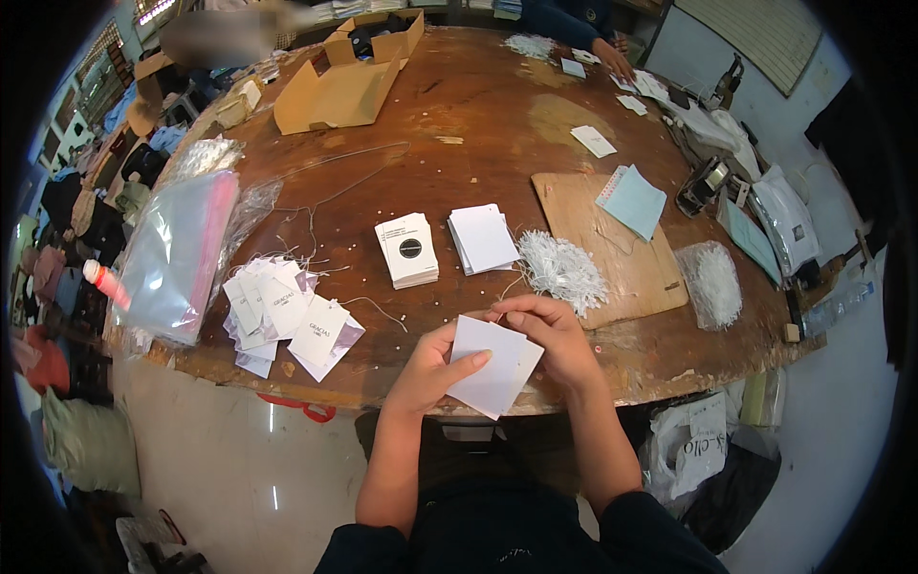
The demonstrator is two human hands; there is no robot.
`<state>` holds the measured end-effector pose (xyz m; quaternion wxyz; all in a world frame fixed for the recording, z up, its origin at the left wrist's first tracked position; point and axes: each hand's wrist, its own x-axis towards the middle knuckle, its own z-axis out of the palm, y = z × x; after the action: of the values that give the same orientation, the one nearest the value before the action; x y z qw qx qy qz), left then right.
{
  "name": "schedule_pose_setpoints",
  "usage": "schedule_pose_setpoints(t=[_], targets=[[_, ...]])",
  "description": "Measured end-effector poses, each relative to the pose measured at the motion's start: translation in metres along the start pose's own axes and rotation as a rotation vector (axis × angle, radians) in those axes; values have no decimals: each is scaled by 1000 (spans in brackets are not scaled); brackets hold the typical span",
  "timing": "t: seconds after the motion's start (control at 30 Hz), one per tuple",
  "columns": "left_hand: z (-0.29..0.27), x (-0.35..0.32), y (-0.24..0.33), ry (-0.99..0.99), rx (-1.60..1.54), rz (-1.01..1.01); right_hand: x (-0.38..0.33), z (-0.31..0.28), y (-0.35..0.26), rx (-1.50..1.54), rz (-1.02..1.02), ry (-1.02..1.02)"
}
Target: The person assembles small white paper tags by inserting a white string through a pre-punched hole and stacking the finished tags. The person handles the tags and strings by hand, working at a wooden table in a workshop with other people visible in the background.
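Observation:
My left hand (427, 371) grips white card tags (488, 368) just off the table's front edge, thumb flat on the front one. At least two cards overlap there, slightly fanned. At their top edge my right hand (545, 330) has its fingers pinched on a thin string (512, 287). Just beyond are a stack of printed cards (408, 251) with a black circle, a stack of plain white cards (482, 239) and a heap of white strings (562, 273). To the left lies a pile of tags (277, 311), some with strings attached.
A wooden board (622, 249) carries a light-blue card piece (633, 201). Clear plastic bags (182, 258) lie left, a bag of strings (710, 282) right. An open cardboard box (335, 91) stands at the back. Another person's hand (612, 59) rests at far right.

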<state>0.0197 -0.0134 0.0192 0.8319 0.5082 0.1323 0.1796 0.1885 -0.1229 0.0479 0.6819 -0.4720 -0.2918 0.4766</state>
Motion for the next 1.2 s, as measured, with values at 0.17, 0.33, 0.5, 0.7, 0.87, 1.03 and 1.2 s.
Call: schedule_pose_setpoints(t=[0.17, 0.33, 0.5, 0.7, 0.87, 1.03, 1.2], targets=[[-3, -5, -1, -37, 23, -26, 7, -3, 9, -106, -11, -59], [-4, -7, -1, 41, 219, 124, 36, -17, -4, 518, -333, 420], [-4, 4, -6, 332, 211, 301, 29, 6, -8, 426, -479, 376], [-5, 4, -11, 485, 251, 358, 9, 38, 17, 280, -92, 260], [-3, 3, -15, 532, 272, 382, 10, 42, 30, -215, -152, 275], [-2, -1, -16, 513, 254, 359, 14, 51, 32, -578, -336, 331], [-2, -2, -15, 507, 262, 374, 13, 54, 22, -732, -401, 333]])
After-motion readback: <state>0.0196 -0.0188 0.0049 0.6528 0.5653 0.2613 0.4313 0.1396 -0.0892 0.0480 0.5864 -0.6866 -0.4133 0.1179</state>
